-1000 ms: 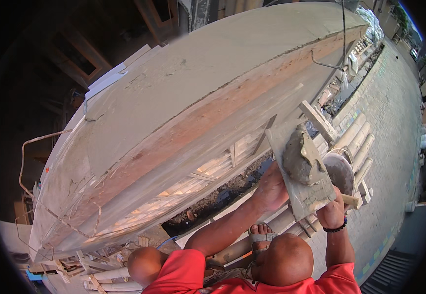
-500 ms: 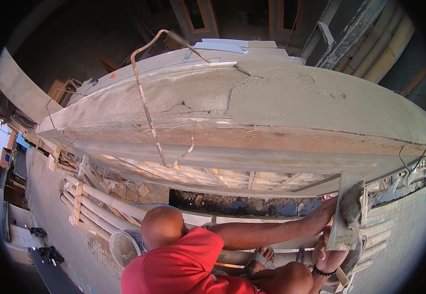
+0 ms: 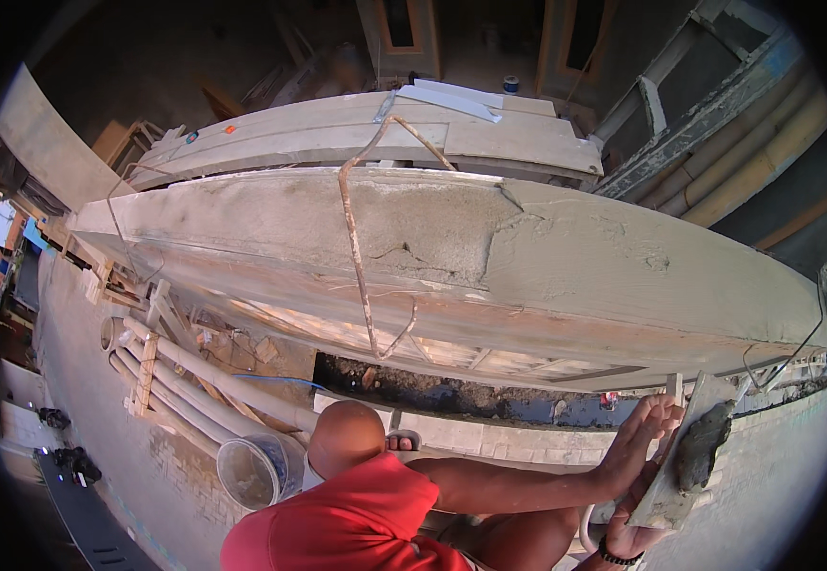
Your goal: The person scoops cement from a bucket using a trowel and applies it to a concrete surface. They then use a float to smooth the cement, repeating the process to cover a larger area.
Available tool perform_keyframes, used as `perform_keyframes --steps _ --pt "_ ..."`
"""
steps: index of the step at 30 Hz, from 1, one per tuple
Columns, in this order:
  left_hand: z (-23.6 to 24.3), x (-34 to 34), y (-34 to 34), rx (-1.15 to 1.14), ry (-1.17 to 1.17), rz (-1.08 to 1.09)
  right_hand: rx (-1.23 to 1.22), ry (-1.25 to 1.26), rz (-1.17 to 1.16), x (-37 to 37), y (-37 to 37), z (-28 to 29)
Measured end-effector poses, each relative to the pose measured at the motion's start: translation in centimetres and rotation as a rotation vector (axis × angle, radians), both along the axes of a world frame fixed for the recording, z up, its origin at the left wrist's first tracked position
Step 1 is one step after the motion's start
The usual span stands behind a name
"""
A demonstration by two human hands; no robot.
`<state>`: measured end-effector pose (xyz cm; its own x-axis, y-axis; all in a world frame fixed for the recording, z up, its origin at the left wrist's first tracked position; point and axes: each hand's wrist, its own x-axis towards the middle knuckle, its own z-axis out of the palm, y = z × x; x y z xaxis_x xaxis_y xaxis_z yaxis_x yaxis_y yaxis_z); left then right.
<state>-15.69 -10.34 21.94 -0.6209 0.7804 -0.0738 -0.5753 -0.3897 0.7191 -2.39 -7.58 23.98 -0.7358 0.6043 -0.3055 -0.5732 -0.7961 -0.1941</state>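
My right hand (image 3: 625, 528), a dark beaded bracelet at its wrist, is closed beneath a flat rectangular plastering board (image 3: 658, 497), gripping it. A lump of wet grey mortar (image 3: 704, 443) sits on the tilted board. My left hand (image 3: 630, 447) is raised beside the board's left edge, fingers apart and loosely bent. Above both hands stretches a long curved concrete ledge (image 3: 604, 266), partly smooth grey render, partly rough patch, with a bent rusty bar (image 3: 356, 247) standing out from it. My left knee (image 3: 345, 428) shows at the lower middle, beside my red clothing.
Bamboo poles and timber (image 3: 175, 400) form a platform at left, with a white bucket (image 3: 249, 476) beside my knee. A trench of dark water (image 3: 432, 395) runs below the ledge. A paved lane (image 3: 99, 428) lies at far left. Loose boards (image 3: 518, 143) lie behind the ledge.
The view has swung leftward, bringing the bucket and more platform into sight. The board has moved lower in the picture, and my left hand's fingers have risen beside its edge.
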Motion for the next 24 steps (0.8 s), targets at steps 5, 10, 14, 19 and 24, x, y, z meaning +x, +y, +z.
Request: perform_keyframes --steps 5,10,14,19,24 --pt "2.1 -0.2 -3.3 -0.371 -0.091 0.193 -0.071 0.165 0.169 -4.8 -2.2 8.6" --pt "9.7 -4.2 -21.4 -0.507 0.503 0.101 -0.054 -0.081 0.167 -8.4 -3.0 11.1" --pt "15.0 -11.5 -33.3 -0.899 1.024 0.376 -0.077 -0.029 0.306 -11.8 -4.2 12.7" --pt "17.9 -21.5 -37.6 -1.217 1.437 0.146 0.02 -0.066 0.432 -14.9 -4.5 10.7" --pt "17.0 -28.1 -35.1 -1.35 1.518 -0.256 0.27 -0.292 0.416 -20.0 -6.4 11.3"
